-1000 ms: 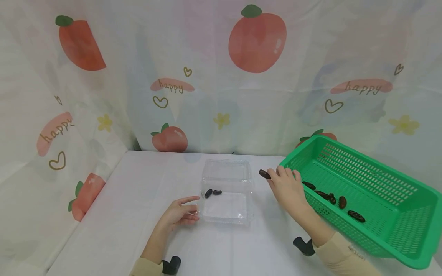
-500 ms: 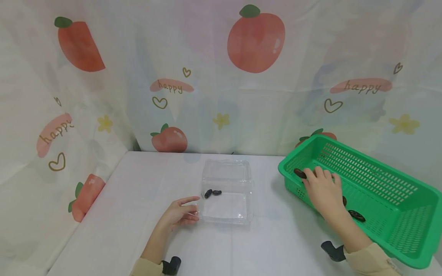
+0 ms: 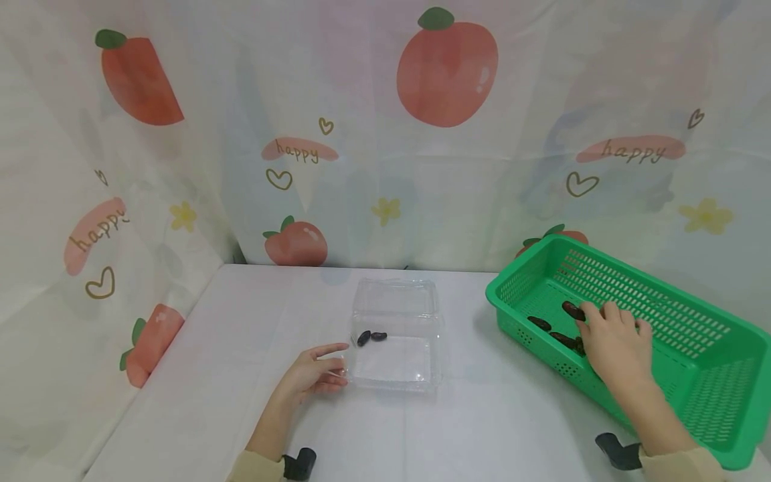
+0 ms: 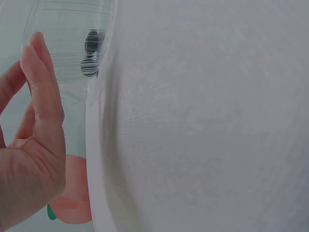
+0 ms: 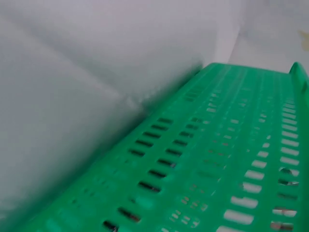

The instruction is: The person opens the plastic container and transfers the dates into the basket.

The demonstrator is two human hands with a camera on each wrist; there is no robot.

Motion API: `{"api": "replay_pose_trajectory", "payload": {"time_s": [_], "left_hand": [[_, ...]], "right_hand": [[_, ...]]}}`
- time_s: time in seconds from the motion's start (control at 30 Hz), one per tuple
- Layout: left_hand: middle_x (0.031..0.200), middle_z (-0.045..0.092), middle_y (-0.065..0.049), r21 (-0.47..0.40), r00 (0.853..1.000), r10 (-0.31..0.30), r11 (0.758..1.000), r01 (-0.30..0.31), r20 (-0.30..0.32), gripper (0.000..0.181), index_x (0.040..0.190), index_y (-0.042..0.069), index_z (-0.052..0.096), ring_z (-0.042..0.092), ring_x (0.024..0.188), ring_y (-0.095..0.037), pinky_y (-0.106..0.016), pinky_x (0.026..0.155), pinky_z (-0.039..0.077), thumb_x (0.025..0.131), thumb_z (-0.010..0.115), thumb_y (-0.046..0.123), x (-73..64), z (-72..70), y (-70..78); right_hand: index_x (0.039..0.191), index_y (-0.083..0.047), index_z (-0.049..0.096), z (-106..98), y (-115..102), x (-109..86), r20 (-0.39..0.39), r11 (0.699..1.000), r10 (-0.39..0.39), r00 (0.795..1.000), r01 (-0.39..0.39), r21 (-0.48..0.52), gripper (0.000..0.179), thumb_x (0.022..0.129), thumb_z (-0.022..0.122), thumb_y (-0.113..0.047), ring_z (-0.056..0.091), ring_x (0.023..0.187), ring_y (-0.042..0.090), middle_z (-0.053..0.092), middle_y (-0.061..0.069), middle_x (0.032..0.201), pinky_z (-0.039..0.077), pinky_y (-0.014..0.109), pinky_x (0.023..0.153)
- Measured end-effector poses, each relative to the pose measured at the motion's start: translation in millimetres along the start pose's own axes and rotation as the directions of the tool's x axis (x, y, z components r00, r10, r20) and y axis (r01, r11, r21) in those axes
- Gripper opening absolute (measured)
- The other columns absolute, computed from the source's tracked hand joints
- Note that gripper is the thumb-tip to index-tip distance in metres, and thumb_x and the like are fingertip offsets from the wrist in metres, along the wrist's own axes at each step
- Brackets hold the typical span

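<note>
My right hand (image 3: 617,345) is over the green basket (image 3: 701,402) and pinches a dark brown date (image 3: 573,310) at its fingertips. Several more dates (image 3: 539,323) lie on the basket floor, some hidden beneath this hand. On the table, a clear plastic clamshell box (image 3: 394,361) stands with its lid folded back; a pair of dates (image 3: 364,338) lies in its far left corner. My left hand (image 3: 307,371) touches the box's left side with nearly straight fingers. The left wrist view shows these fingers (image 4: 41,82) against the clear wall. The right hand is out of its wrist view.
The white-covered table (image 3: 241,348) ends at a printed cloth backdrop (image 3: 385,167). The basket's raised perforated wall (image 5: 193,159) fills much of the right wrist view. Black wrist-camera mounts (image 3: 299,463) stick out beside both wrists.
The right hand has moved right, from between the box and the basket to well inside the basket, a date at its fingertips in each frame. The left hand and box have stayed put.
</note>
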State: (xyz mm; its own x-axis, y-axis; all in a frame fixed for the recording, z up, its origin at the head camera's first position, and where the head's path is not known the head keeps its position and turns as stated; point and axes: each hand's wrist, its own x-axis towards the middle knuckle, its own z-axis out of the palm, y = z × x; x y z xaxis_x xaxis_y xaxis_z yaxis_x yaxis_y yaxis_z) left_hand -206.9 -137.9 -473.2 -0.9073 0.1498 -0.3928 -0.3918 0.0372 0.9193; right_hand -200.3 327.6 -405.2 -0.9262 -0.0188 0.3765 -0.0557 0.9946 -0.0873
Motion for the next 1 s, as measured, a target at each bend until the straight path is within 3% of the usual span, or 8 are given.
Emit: {"api": "replay_pose_trajectory", "payload": {"time_s": [0.4, 0.7, 1.0], "left_hand": [[0.073, 0.063, -0.006, -0.018, 1.0, -0.003, 1.0, 0.004, 0.013, 0.045, 0.129, 0.002, 0.05, 0.066, 0.06, -0.016, -0.025, 0.055, 0.055, 0.085, 0.059, 0.005, 0.5, -1.0, -0.9], [0.072, 0.064, -0.007, -0.021, 1.0, -0.004, 1.0, 0.004, 0.008, 0.044, 0.128, 0.002, 0.05, 0.065, 0.059, -0.015, -0.025, 0.054, 0.055, 0.085, 0.059, 0.004, 0.9, -1.0, -0.8], [0.072, 0.063, -0.006, -0.007, 1.0, 0.001, 1.0, -0.001, 0.002, 0.044, 0.128, 0.002, 0.051, 0.066, 0.06, -0.016, -0.026, 0.055, 0.055, 0.085, 0.059, 0.004, 1.1, -1.2, -1.2]], "right_hand": [[0.116, -0.001, 0.042, -4.6, 37.0, -11.6, 0.137, 0.994, 0.105, 0.985, -0.098, -0.052, 0.034, 0.087, 0.058, -0.01, 0.036, 0.091, 0.049, 0.04, 0.03, 0.102, 0.028, 0.063, 0.076], [0.123, 0.002, 0.034, -7.9, 59.0, -16.3, 0.288, 0.976, 0.216, 0.933, -0.201, -0.081, 0.041, 0.09, 0.054, -0.014, 0.027, 0.097, 0.054, 0.032, 0.036, 0.106, 0.025, 0.064, 0.075], [0.128, 0.002, 0.029, -4.5, 72.3, -18.6, 0.369, 0.967, 0.253, 0.894, -0.227, -0.111, 0.048, 0.092, 0.052, -0.018, 0.026, 0.096, 0.054, 0.028, 0.039, 0.106, 0.026, 0.065, 0.075]]}}
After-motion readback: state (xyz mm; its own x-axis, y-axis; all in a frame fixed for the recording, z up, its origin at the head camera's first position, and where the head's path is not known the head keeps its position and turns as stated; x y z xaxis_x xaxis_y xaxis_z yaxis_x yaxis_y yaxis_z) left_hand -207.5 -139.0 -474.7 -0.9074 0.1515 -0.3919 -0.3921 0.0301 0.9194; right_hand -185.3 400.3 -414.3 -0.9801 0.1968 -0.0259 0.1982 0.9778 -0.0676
